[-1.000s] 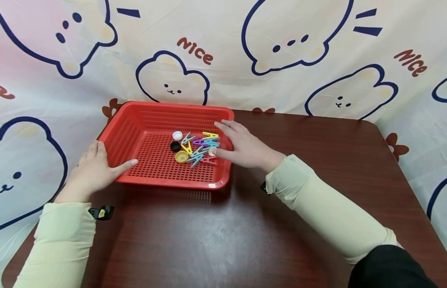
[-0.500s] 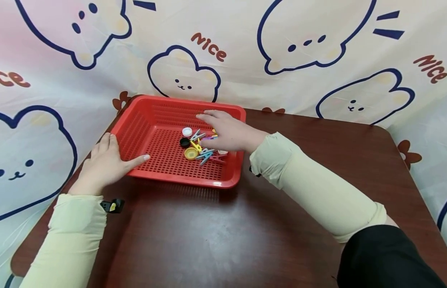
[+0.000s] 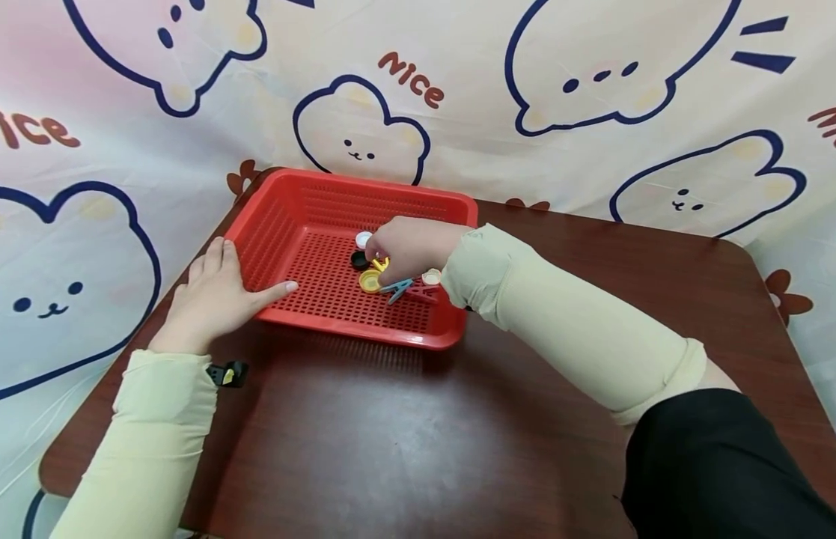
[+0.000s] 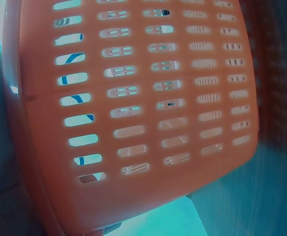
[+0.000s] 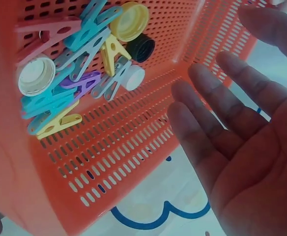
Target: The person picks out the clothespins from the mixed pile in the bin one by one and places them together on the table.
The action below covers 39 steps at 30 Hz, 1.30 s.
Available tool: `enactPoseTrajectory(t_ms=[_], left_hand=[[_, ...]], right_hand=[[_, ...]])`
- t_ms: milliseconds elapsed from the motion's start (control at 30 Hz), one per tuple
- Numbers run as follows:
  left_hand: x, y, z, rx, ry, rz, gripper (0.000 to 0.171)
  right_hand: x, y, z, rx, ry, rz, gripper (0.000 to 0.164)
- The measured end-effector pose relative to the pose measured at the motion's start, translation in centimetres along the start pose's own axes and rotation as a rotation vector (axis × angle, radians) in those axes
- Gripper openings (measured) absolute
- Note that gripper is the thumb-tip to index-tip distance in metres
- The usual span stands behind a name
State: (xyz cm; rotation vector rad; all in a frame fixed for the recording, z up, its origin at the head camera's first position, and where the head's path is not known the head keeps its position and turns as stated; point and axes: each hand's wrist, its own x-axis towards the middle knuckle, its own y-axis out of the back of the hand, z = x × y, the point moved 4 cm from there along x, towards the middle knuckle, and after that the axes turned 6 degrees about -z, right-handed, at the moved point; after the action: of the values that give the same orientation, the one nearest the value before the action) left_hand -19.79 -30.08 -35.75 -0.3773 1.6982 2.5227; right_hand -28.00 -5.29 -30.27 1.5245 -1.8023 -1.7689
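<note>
At the left front corner of the red plastic basket (image 3: 353, 327), my left hand (image 3: 212, 299) rests on the rim, fingers straight along the side, thumb reaching over the front edge. My right hand (image 3: 414, 243) is inside the basket, fingers pointing down over the small pile. In the right wrist view, that hand's fingers (image 5: 205, 83) are spread with nothing between them. The pile holds clothespins, among them a yellow clothespin (image 5: 113, 53), a purple clothespin (image 5: 82, 84) and a red clothespin (image 5: 47, 30). Beside them lie a yellow bottle cap (image 3: 370, 281), a black cap (image 3: 359, 260) and white caps (image 5: 133, 77).
The basket stands on a dark brown wooden table (image 3: 391, 442), close to its back edge. Behind hangs a pale curtain (image 3: 471, 90) printed with cartoon bears. The left wrist view is mostly filled by the basket's slotted wall (image 4: 143, 113).
My right hand has moved left from the basket's right rim to over the pile, and its fingers now point down. The left hand stays at its corner. The whole head view has shifted.
</note>
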Motion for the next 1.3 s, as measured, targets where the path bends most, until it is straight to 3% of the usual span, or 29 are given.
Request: enactPoseTrajectory(t_ms=[400, 633, 767, 933, 1133, 1300], left_hand=[[0.4, -0.3, 0.0, -0.012, -0.004, 0.018, 0.134], [0.3, 0.0, -0.2, -0.011, -0.004, 0.041, 0.135], [0.3, 0.0, -0.3, -0.014, 0.002, 0.044, 0.136], [0.4, -0.3, -0.3, -0.015, 0.004, 0.038, 0.135], [0.5, -0.5, -0.2, -0.013, 0.0, 0.047, 0.133], [0.5, -0.3, -0.4, -0.01, 0.008, 0.054, 0.132]], right_hand=[[2.3, -0.6, 0.4, -0.071, -0.061, -0.145, 0.035], [3.3, -0.3, 0.3, -0.103, -0.078, -0.175, 0.032], [4.1, 0.4, 0.5, -0.076, -0.096, -0.118, 0.026], [5.1, 0.4, 1.0, -0.071, -0.14, -0.042, 0.008], [6.2, -0.3, 1.5, -0.041, -0.203, 0.04, 0.011], [7.0, -0.4, 2.3, 0.067, -0.293, 0.094, 0.018]])
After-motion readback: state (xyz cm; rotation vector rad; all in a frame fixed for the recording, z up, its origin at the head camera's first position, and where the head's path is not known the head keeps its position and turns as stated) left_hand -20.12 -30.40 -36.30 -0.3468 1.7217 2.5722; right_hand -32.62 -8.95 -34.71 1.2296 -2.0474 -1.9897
